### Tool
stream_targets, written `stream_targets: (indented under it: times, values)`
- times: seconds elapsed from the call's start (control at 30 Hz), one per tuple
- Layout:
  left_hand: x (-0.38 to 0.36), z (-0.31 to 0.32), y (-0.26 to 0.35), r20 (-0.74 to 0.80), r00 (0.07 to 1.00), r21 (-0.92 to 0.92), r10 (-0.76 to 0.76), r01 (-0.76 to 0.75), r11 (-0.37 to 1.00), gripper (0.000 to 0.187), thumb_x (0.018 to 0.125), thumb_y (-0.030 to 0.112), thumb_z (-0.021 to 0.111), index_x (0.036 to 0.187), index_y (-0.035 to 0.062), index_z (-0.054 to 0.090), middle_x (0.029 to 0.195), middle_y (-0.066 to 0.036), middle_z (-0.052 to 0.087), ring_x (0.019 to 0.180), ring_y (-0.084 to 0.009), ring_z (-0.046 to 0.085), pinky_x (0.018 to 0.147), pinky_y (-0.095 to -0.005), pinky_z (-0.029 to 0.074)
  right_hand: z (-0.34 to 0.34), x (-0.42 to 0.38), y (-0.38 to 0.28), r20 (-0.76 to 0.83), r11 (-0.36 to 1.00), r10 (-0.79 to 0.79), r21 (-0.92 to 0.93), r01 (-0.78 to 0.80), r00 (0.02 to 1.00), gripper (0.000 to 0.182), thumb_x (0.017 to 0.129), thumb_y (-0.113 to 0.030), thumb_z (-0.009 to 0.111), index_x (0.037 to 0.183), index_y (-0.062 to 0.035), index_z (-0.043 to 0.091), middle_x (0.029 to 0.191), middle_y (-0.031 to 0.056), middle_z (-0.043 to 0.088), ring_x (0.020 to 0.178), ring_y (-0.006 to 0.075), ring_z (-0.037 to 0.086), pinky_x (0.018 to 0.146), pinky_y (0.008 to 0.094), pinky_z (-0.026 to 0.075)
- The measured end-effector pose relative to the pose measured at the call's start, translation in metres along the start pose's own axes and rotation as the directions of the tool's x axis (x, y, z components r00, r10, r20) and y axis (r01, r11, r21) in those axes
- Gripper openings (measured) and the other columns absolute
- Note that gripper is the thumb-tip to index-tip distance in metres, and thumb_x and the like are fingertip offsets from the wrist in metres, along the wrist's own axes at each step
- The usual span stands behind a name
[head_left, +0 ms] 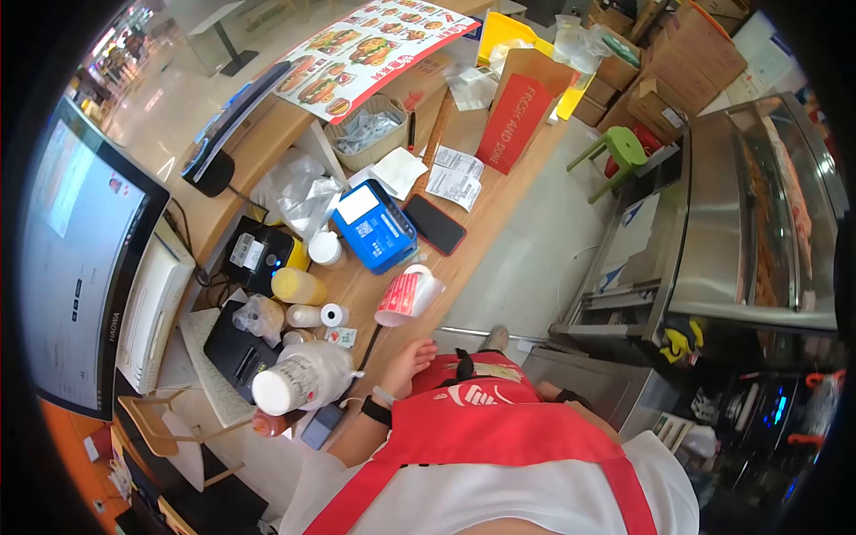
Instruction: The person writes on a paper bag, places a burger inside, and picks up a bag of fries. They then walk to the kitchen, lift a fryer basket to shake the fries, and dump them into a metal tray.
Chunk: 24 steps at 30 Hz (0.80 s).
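My left hand (412, 364) rests at the counter edge beside the red apron (481, 428), its fingers partly extended and nothing visible in it. A roll of red-and-white labels (403, 298) stands just beyond it. Near my left forearm are a white-lidded cup in plastic (299, 379) and a small grey-blue device (323, 426). My right hand is hidden behind the apron; only the dark wristband and part of the forearm show. Farther up the counter lie a blue payment box (374, 227), a dark phone (434, 224) and printed receipts (455, 178).
A monitor (85, 259) stands at the left. On the wooden counter (486, 201) are a basket (366, 134), a yellow-capped jar (299, 286) and a red paper bag (513, 116). A green stool (621, 152) and a steel display case (749, 214) stand to the right.
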<state>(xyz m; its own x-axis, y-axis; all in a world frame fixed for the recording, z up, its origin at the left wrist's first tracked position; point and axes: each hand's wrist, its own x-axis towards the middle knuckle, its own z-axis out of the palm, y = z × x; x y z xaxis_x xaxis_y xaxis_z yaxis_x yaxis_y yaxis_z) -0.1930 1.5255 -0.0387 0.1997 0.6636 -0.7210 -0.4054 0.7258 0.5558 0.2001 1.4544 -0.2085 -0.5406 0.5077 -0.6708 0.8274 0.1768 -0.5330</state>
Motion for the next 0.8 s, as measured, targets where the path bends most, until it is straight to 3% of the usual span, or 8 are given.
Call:
stream_targets:
  times: [0.17,0.23,0.3,0.33,0.37,0.4,0.57,0.8]
  values:
    - [0.035,0.052,0.01,-0.103,0.992,-0.043,0.074,-0.079,0.996,0.033,0.081,0.032,0.043,0.098,0.0043,0.05,0.092,-0.006,0.055,0.082,-0.0137,0.051,0.074,-0.0255,0.039,-0.053,0.049,0.088,0.171,0.923,-0.096,-0.354,0.152,0.981,0.02,0.072,-0.028,0.048,0.078,-0.0109,0.058,0.071,0.0162,0.058,0.067,0.0338,0.056,0.057,0.0426,0.044]
    - [0.055,0.088,0.021,-0.137,0.987,-0.058,0.082,-0.091,0.994,0.033,0.081,0.031,0.042,0.099,0.0042,0.05,0.091,-0.007,0.056,0.082,-0.0137,0.051,0.074,-0.0254,0.039,-0.115,0.042,0.092,0.018,0.895,-0.236,-0.386,0.224,0.972,0.019,0.071,-0.027,0.05,0.073,-0.0095,0.059,0.069,0.0155,0.058,0.064,0.0305,0.057,0.056,0.0389,0.045]
    - [0.076,0.122,0.028,-0.07,0.991,-0.065,0.11,-0.114,0.991,0.032,0.081,0.03,0.043,0.098,0.0042,0.05,0.09,-0.007,0.056,0.081,-0.0133,0.051,0.073,-0.0252,0.039,-0.164,0.027,0.099,0.002,0.926,-0.183,-0.336,0.173,0.983,0.017,0.072,-0.021,0.051,0.071,-0.0052,0.057,0.064,0.0133,0.058,0.057,0.0255,0.057,0.053,0.0341,0.046]
    - [0.083,0.139,0.035,-0.059,0.989,-0.064,0.132,-0.136,0.989,0.029,0.08,0.028,0.044,0.096,0.0043,0.051,0.088,-0.006,0.056,0.079,-0.0123,0.052,0.071,-0.0245,0.04,-0.187,0.018,0.097,-0.145,0.927,0.142,0.366,-0.081,0.979,0.019,0.075,-0.021,0.049,0.07,-0.0044,0.056,0.061,0.0115,0.056,0.055,0.0237,0.055,0.052,0.0322,0.045]
    - [0.09,0.154,0.043,-0.078,0.988,-0.084,0.136,-0.142,0.986,0.029,0.08,0.028,0.044,0.096,0.0043,0.051,0.088,-0.006,0.056,0.079,-0.0123,0.052,0.071,-0.0245,0.04,-0.206,0.016,0.102,-0.027,0.41,0.477,0.891,-0.195,0.878,0.022,0.078,-0.022,0.047,0.069,-0.0036,0.055,0.058,0.0097,0.054,0.054,0.0218,0.054,0.051,0.0303,0.043]
    - [0.096,0.167,0.05,-0.053,0.986,-0.02,0.157,-0.158,0.987,0.03,0.082,0.028,0.041,0.097,0.004,0.049,0.09,-0.007,0.055,0.081,-0.0128,0.051,0.073,-0.0251,0.04,-0.222,0.019,0.115,0.01,0.333,0.518,0.919,-0.212,0.855,0.022,0.079,-0.018,0.046,0.065,-0.0023,0.053,0.057,0.0055,0.052,0.051,0.0145,0.05,0.049,0.0249,0.041]
    - [0.13,0.192,0.075,-0.067,0.986,0.079,0.156,-0.15,0.985,0.031,0.083,0.029,0.038,0.098,0.0035,0.048,0.091,-0.008,0.054,0.083,-0.0131,0.051,0.075,-0.0248,0.039,-0.28,0.049,0.162,-0.121,0.393,0.479,0.915,-0.089,0.869,0.013,0.075,-0.011,0.049,0.065,-0.0039,0.049,0.058,0.0049,0.051,0.049,0.0157,0.049,0.045,0.0246,0.038]
    - [0.197,0.187,0.117,-0.114,0.972,-0.019,0.204,-0.207,0.978,0.03,0.082,0.029,0.04,0.094,0.0036,0.052,0.089,-0.006,0.055,0.079,-0.012,0.051,0.072,-0.0235,0.04,-0.37,0.088,0.078,-0.174,0.424,0.424,0.905,-0.025,0.889,0.012,0.075,-0.019,0.054,0.075,-0.0075,0.052,0.072,0.0019,0.054,0.069,0.0122,0.052,0.064,0.0256,0.041]
